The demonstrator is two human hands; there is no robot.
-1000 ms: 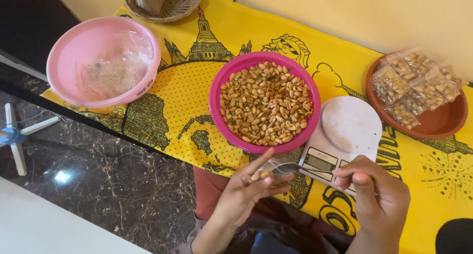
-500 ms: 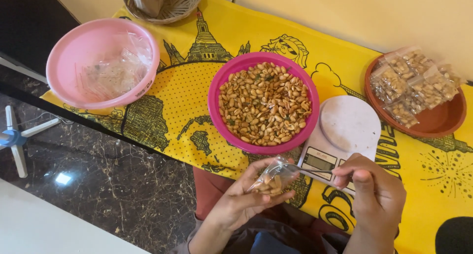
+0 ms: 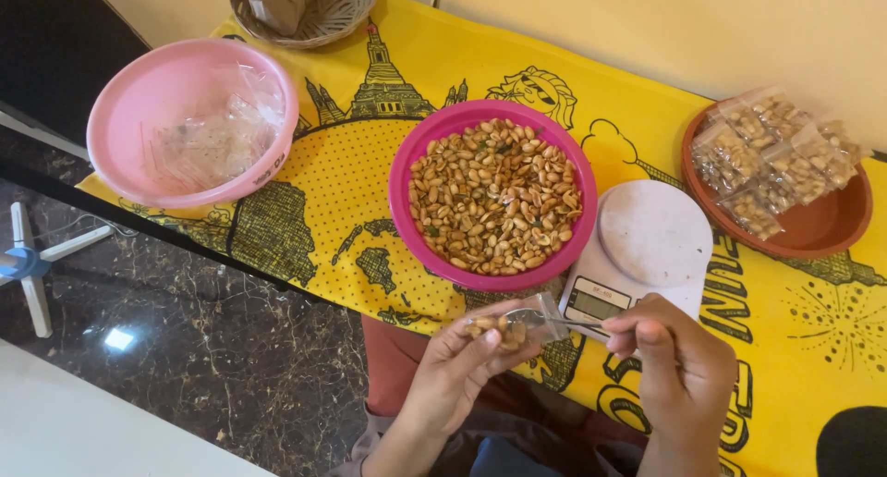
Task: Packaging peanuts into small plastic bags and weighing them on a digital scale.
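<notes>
Below magenta bowl of peanuts (image 3: 494,198), left hand (image 3: 462,361) pinches small clear pouch (image 3: 519,327) with nuts; right hand (image 3: 679,371) grips spoon (image 3: 545,320), bowl inside pouch mouth, beside white kitchen scale (image 3: 642,250).

Home packing table — kitchen scale (image 3: 637,255), bagged nuts (image 3: 771,158).

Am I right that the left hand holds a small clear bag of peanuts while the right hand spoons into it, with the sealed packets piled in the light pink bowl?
Not quite. In the head view the sealed packets lie in the brown dish; the light pink bowl holds empty clear bags. The left hand does hold the small bag, and the right hand spoons into it.
</notes>
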